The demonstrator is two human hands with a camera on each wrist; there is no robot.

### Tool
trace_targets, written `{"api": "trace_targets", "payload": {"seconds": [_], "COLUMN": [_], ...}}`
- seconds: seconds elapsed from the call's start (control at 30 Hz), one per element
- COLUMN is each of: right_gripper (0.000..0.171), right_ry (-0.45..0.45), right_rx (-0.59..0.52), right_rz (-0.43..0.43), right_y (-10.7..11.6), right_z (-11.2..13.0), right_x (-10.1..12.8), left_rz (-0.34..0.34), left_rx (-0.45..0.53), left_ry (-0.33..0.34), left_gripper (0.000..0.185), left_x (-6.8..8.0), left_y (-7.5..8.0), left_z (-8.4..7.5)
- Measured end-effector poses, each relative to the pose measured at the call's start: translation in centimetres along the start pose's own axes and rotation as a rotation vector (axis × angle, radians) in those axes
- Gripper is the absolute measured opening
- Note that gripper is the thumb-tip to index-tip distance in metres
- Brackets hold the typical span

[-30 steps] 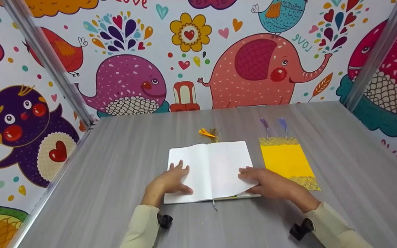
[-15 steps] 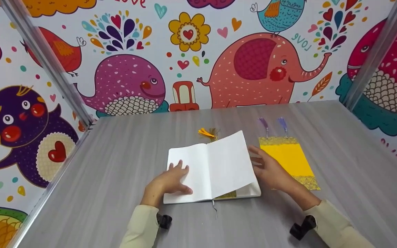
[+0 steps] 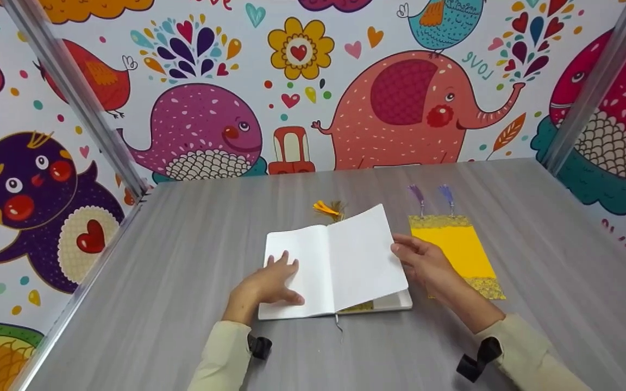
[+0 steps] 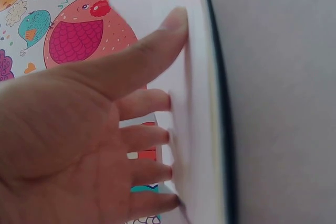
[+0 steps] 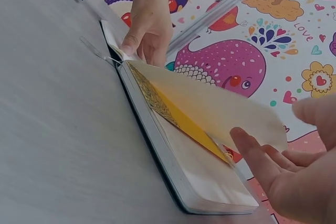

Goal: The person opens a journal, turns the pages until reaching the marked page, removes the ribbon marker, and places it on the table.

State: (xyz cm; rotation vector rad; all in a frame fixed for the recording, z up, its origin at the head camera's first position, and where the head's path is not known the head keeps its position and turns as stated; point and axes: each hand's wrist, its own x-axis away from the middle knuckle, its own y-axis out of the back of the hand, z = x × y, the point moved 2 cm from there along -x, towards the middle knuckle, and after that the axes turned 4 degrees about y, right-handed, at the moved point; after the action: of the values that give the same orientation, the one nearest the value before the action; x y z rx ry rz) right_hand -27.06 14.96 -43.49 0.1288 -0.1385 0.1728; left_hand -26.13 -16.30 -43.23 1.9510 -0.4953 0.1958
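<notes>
A notebook (image 3: 298, 277) lies spread on the table with blank white pages up. My left hand (image 3: 270, 285) rests on its left page, fingers spread; the left wrist view shows the thumb and fingertips against the paper. A right-hand page (image 3: 364, 260) stands lifted at a slant. At its outer edge is my right hand (image 3: 424, 263), digits fairly straight; in the right wrist view they lie near the page's edge without a clear pinch. Under that page lies a yellow card (image 5: 173, 114) with a gold patterned end. An orange tassel (image 3: 324, 208) sticks out past the notebook's top.
Right of the notebook lies a yellow piece (image 3: 453, 252) with gold patterned ends, a purple tassel (image 3: 415, 194) and a blue tassel (image 3: 445, 194). A thin grey ribbon (image 3: 338, 325) hangs from the notebook's lower edge. A printed wall (image 3: 291, 141) stands behind the grey table (image 3: 199, 233).
My right hand first pressed the right page, then moved off it and the page rose. Now that hand is back at the page's outer edge. My left hand has stayed in place.
</notes>
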Motion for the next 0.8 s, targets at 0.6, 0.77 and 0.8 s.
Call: {"api": "trace_targets", "payload": {"seconds": [0.6,0.77,0.8], "right_gripper": [0.050,0.048,0.048], "right_ry": [0.027,0.050,0.049], "right_rx": [-0.122,-0.153,-0.154], "right_rz": [-0.017,-0.003,0.000], "right_y": [-0.5,-1.4,-1.5], "right_z": [0.7,1.0,1.0], "right_x": [0.0,-0.3,-0.3], "left_rz": [0.020,0.029,0.030], "left_rx": [-0.011,-0.021,-0.024], "left_ry": [0.015,0.009,0.008], "left_gripper": [0.087,0.080,0.078], "left_x": [0.0,0.1,0.1], "left_y": [0.1,0.4,0.5], "left_z": [0.2,0.4,0.5]}}
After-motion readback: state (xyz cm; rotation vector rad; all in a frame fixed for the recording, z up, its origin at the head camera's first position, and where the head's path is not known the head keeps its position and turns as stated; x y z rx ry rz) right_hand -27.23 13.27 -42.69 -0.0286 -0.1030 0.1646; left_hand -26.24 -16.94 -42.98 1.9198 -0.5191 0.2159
